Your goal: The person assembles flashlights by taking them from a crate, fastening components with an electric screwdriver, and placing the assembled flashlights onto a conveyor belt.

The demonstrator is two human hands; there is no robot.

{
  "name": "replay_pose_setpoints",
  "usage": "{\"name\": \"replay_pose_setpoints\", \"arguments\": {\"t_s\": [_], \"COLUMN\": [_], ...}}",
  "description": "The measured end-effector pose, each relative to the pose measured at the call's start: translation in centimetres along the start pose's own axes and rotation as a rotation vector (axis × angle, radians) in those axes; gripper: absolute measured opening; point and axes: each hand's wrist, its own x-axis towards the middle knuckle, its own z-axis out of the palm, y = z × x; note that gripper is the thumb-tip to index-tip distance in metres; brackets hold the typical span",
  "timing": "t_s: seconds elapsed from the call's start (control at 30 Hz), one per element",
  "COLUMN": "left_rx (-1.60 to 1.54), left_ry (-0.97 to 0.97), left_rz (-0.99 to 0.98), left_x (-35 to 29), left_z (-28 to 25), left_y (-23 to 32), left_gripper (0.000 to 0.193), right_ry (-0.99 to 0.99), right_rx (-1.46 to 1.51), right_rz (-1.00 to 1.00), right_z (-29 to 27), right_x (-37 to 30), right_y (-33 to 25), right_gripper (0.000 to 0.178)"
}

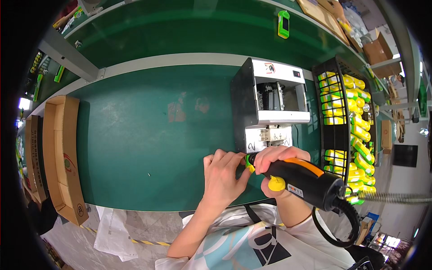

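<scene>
My right hand (281, 155) is wrapped round a black electric screwdriver (294, 177) with an orange stripe and a round yellow piece on its side. The driver lies nearly level, its tip pointing left. At that tip, my left hand (222, 175) pinches a small green-and-yellow device (250, 164) between thumb and fingers. Much of the device is covered by my fingers, and where exactly the bit meets it is hidden. Just beyond both hands stands a grey-and-black screw feeder (283, 118) with an open front window and a metal plate below.
A black crate (335, 135) full of yellow-green devices stands right of the feeder. At the table's left end is an open cardboard box (67, 157). Another green device (283, 24) lies on the shelf behind. A coiled spring (396, 197) and a black cable (348, 225) trail from the driver.
</scene>
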Motion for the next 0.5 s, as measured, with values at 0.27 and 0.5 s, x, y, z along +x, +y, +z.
{"name": "replay_pose_setpoints", "arguments": {"t_s": [0.27, 0.5], "left_rx": [0.048, 0.062], "left_ry": [-0.051, -0.068], "left_rz": [0.038, 0.041], "left_x": [0.2, 0.1], "left_z": [-0.4, -0.3], "left_y": [0.3, 0.3], "left_gripper": [0.035, 0.034], "right_ry": [0.251, 0.511], "right_rx": [0.114, 0.187], "right_rz": [-0.123, -0.275], "right_z": [-0.2, -3.8], "right_x": [1.4, 3.9], "right_y": [-3.3, -5.2], "right_gripper": [0.060, 0.072]}}
